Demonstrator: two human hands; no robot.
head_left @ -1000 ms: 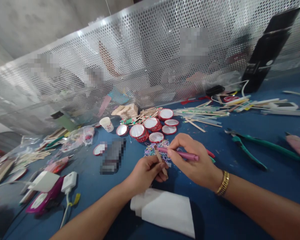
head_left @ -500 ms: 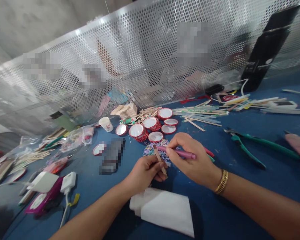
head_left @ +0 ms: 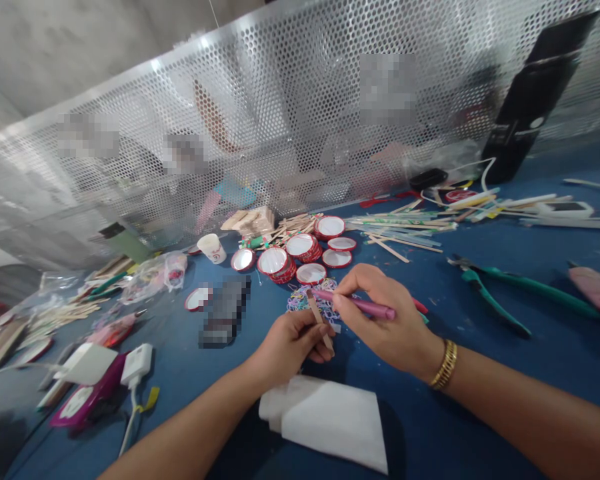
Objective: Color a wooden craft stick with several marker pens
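Between the thumb and fingers of my left hand is a flat wooden craft stick, tilted with its upper end free. My right hand pinches a pink-purple marker pen, whose tip is at the upper end of the stick; whether it touches cannot be made out. Just behind both hands lies a heap of pastel rubber bands, partly covered by them. Below my left hand a folded white cloth or tissue rests on the blue table.
Several red-rimmed round tins stand beyond my hands, near a paper cup and loose sticks. Green-handled pliers lie at right. A dark phone and white chargers are at left. A perforated metal screen closes the back.
Both hands stay almost in place. The rear end of the marker has shifted very slightly to the right, its tip still at the stick's upper end.
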